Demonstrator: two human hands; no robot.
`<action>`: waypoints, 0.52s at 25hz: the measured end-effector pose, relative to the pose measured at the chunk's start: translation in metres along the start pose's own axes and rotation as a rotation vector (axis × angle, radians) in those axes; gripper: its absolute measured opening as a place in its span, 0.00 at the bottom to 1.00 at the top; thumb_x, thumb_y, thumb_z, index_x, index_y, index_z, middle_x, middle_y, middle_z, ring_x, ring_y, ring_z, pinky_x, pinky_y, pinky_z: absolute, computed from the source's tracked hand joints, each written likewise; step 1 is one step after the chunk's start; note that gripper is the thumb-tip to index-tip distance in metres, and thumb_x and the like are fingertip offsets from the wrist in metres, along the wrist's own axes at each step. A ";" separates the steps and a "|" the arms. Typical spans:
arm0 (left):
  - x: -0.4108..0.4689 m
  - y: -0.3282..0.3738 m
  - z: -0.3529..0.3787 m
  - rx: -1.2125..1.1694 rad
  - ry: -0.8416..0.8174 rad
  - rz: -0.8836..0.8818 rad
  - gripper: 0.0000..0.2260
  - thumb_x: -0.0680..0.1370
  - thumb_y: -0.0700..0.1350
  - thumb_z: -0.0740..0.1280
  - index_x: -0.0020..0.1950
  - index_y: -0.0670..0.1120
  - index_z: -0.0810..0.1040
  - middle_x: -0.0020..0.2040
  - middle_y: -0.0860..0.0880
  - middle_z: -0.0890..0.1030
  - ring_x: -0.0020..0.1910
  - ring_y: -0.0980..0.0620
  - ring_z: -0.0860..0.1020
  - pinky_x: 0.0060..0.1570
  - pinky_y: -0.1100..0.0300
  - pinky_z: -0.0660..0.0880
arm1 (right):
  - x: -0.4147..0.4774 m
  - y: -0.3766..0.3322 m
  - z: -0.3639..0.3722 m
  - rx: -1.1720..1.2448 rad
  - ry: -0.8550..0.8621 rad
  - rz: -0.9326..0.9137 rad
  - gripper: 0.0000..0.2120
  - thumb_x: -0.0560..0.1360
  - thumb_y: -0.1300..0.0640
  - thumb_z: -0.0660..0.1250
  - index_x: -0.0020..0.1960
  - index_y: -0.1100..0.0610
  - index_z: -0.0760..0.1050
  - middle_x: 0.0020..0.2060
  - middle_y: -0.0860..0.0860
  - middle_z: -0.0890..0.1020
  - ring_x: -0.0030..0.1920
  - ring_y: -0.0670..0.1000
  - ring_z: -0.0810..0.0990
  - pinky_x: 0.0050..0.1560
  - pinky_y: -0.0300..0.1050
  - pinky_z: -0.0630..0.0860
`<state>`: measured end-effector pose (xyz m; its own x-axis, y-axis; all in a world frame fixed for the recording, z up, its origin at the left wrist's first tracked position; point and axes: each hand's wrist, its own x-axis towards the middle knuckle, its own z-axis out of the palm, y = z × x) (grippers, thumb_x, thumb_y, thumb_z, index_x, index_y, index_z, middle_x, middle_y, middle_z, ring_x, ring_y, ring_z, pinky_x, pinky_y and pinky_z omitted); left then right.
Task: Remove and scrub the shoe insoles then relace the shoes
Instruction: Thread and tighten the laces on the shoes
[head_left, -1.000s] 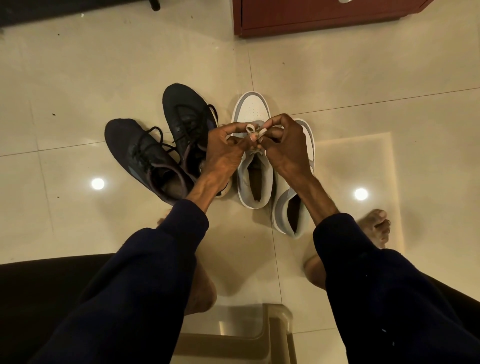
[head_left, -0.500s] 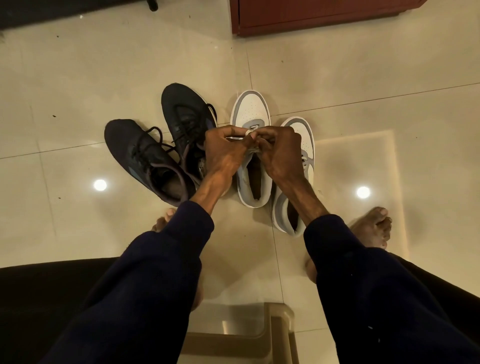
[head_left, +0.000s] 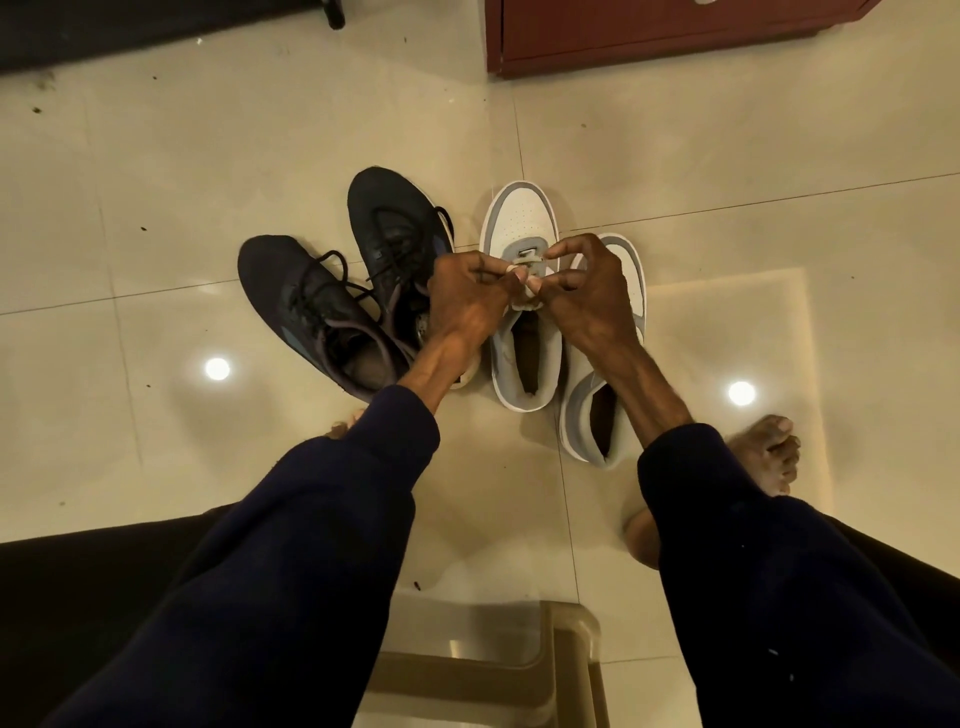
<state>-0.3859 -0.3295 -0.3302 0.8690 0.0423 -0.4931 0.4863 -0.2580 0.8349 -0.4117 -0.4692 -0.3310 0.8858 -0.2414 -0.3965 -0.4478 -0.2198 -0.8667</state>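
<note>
While both hands meet above the tongue of the white shoe (head_left: 519, 218), I judge the step in hand to be relacing. The left hand (head_left: 467, 301) has its fingers curled, thumb and fingertips pinching the pale lace (head_left: 523, 303). The right hand (head_left: 587, 301) arches its forefinger forward and nips the same lace just beside that pinch. I take this close pairing to keep the short free length taut for steering. Which eyelet is being served I cannot tell, because the fingers hide it. The white shoe stands flat on the floor (head_left: 727, 156), toe away from me, so its lacing row faces up. Its dark mouth does not show whether an insole is inside. A second white shoe (head_left: 587, 421) stands touching its right side, within easy reach. Two dark shoes (head_left: 291, 280), laces threaded, lie to its left. A stool (head_left: 493, 670) sits nearer me.
</note>
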 end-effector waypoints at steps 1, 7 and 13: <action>0.001 0.001 0.001 -0.028 0.009 -0.036 0.03 0.76 0.38 0.77 0.43 0.44 0.85 0.37 0.49 0.86 0.35 0.53 0.86 0.37 0.62 0.81 | -0.001 0.000 -0.001 0.028 -0.022 0.017 0.11 0.74 0.63 0.76 0.53 0.56 0.78 0.44 0.50 0.86 0.41 0.45 0.86 0.42 0.39 0.82; 0.005 0.000 0.003 -0.100 0.023 -0.185 0.07 0.75 0.38 0.77 0.38 0.46 0.85 0.35 0.49 0.86 0.34 0.54 0.84 0.37 0.62 0.80 | -0.009 0.003 0.002 -0.135 0.013 -0.098 0.12 0.68 0.59 0.81 0.50 0.56 0.85 0.44 0.46 0.85 0.44 0.40 0.84 0.50 0.33 0.80; 0.012 -0.009 -0.002 -0.213 0.000 -0.381 0.04 0.75 0.44 0.78 0.44 0.44 0.86 0.43 0.44 0.88 0.45 0.44 0.87 0.51 0.50 0.84 | -0.016 0.000 0.006 -0.152 0.116 -0.180 0.03 0.76 0.57 0.74 0.47 0.57 0.85 0.40 0.44 0.85 0.44 0.40 0.83 0.49 0.34 0.79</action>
<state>-0.3793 -0.3245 -0.3430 0.6236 0.0956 -0.7759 0.7805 -0.0187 0.6249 -0.4253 -0.4592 -0.3265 0.9367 -0.2903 -0.1955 -0.3056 -0.4061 -0.8612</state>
